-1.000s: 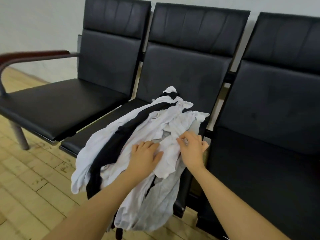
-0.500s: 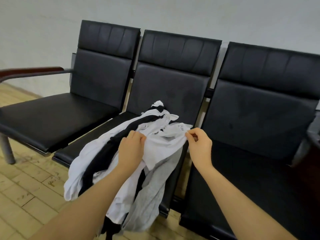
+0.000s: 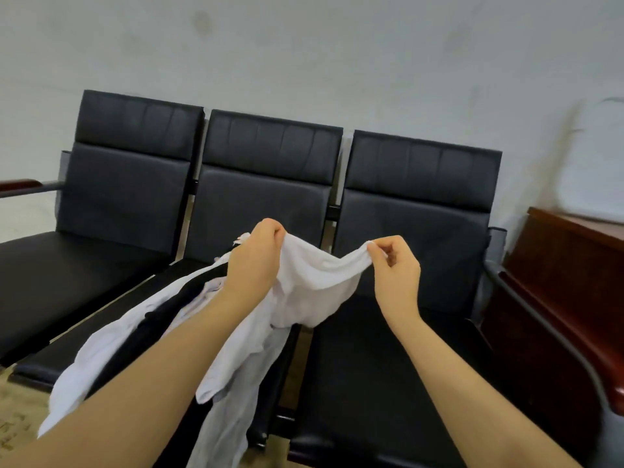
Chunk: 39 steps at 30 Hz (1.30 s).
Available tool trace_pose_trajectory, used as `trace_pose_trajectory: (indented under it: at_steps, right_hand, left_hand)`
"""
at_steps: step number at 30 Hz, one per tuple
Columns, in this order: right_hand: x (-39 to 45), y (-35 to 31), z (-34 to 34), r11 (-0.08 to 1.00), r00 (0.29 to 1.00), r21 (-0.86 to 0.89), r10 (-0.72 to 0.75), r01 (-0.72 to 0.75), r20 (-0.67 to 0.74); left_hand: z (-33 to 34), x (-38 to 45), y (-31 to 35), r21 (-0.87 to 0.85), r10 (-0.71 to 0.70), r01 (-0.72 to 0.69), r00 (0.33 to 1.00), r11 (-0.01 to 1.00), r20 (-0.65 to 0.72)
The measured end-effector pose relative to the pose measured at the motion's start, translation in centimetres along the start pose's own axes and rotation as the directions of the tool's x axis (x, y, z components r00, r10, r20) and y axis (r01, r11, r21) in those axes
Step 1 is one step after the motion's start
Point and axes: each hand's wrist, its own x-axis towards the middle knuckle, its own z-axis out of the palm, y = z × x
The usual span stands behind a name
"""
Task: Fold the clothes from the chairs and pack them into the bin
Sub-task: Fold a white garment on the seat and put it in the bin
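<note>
A white garment hangs in the air over the gap between the middle and right seats. My left hand grips its upper left edge. My right hand pinches its upper right edge between thumb and fingers. Below it, a heap of white, black and grey clothes lies on the middle chair and spills over the seat's front edge. No bin is in view.
Three joined black padded chairs stand against a pale wall. The left chair and right chair carry nothing on their seats. A dark red wooden cabinet stands at the right, beside the right armrest.
Both hands have lifted the white garment up off the heap and spread its top edge apart. The view has tilted up and pulled back, showing more wall and the cabinet.
</note>
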Motion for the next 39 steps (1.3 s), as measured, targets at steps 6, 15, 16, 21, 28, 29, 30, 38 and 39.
trace_pose_trajectory:
  at_steps: [6, 15, 16, 21, 28, 29, 30, 38, 39]
  right_hand:
    - [1.3, 2.3, -9.1, 0.993, 0.990, -0.107, 0.028, -0.043, -0.139]
    - [-1.1, 8.4, -18.5, 0.913, 0.968, -0.355, 0.132, -0.202, -0.212]
    - [-1.7, 9.3, -19.0, 0.888, 0.963, -0.394, 0.162, -0.237, -0.214]
    - [-5.9, 13.7, -19.5, 0.728, 0.945, -0.617, 0.317, -0.300, -0.086]
    - [-13.0, 17.5, -16.1, 0.702, 0.739, -0.709, 0.512, -0.067, 0.437]
    - [-13.9, 18.2, -15.9, 0.668, 0.651, -0.741, 0.594, -0.072, 0.473]
    - [-14.6, 18.8, -15.8, 0.636, 0.583, -0.769, 0.650, -0.065, 0.488]
    - [-12.3, 22.3, -15.0, 0.614, 0.545, -0.781, 0.696, -0.115, 0.467]
    - [-12.1, 22.5, -14.9, 0.613, 0.543, -0.778, 0.702, -0.134, 0.460]
  left_hand:
    - [3.9, -0.7, 6.2, 0.042, 0.116, -0.119, 0.992, 0.992, 0.054]
    - [12.1, -5.5, 11.4, -0.144, 0.229, -0.206, 0.958, 0.968, 0.171]
    - [12.9, -6.3, 11.4, -0.146, 0.227, -0.201, 0.954, 0.969, 0.196]
    - [17.4, -10.4, 9.5, -0.058, 0.141, -0.129, 0.899, 0.990, 0.415]
    - [21.2, -16.4, 3.4, 0.044, 0.144, -0.231, 0.732, 0.972, 0.665]
    - [21.4, -17.0, 2.8, 0.074, 0.127, -0.238, 0.727, 0.968, 0.675]
    - [21.6, -17.5, 2.3, 0.108, 0.101, -0.237, 0.723, 0.966, 0.684]
    - [24.0, -17.4, 0.1, 0.170, -0.027, -0.131, 0.710, 0.977, 0.704]
    - [24.3, -17.1, 0.0, 0.161, -0.031, -0.115, 0.714, 0.980, 0.699]
